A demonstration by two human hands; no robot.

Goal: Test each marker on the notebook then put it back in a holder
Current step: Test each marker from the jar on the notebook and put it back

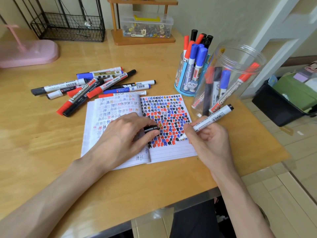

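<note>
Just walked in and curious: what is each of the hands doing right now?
Left hand: closed on a black cap, resting on the notebook.
Right hand: closed on an uncapped marker, tip at the page.

Wooden desk (51, 143), tiled floor (283, 194)

Looks like a home desk setup in someone's room: wooden desk (51, 134) against the wall, pink lamp base (29, 52), wire basket (68, 26), little wooden shelf (142, 36) holding a box of odds and ends (147, 24).
</note>
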